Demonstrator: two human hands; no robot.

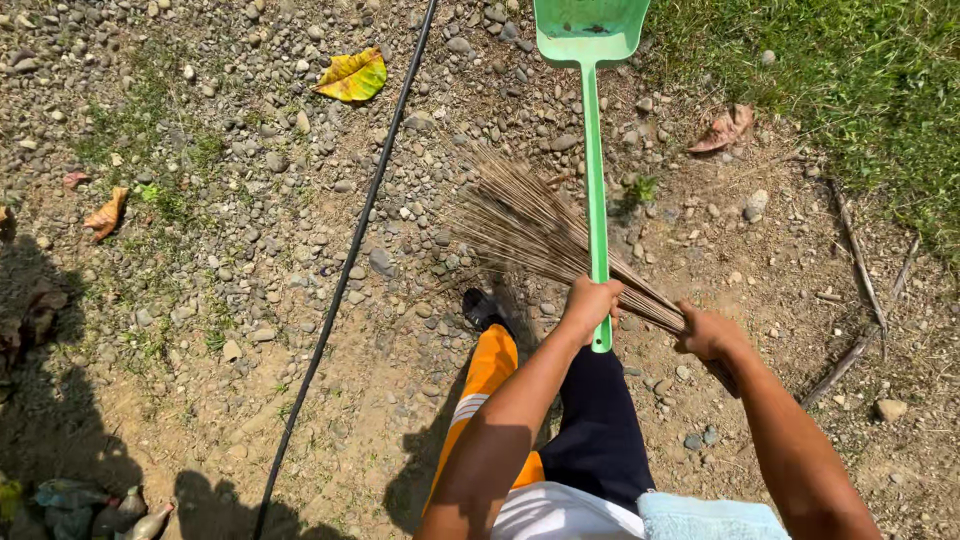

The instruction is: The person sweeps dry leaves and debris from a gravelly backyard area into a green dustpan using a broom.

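My left hand (pixel 590 305) grips the long handle of a green plastic dustpan (pixel 590 40), whose scoop reaches toward the top of the view with a little debris inside. My right hand (pixel 708 333) holds the bound end of a stick broom (pixel 530 225); its thin brown bristles fan out to the left over the gravel and cross behind the dustpan handle. Below my arms I see my legs in orange and dark trousers and one dark shoe (pixel 482 308) stepping forward.
A black hose (pixel 345 270) runs diagonally across gravelly dirt. A yellow leaf (pixel 352 76) lies at top centre, dry leaves at left (pixel 105 215) and near the grass (pixel 728 130). Grass (pixel 860 80) fills the top right. Sticks (pixel 858 260) lie at right; crumpled litter (pixel 85 505) at bottom left.
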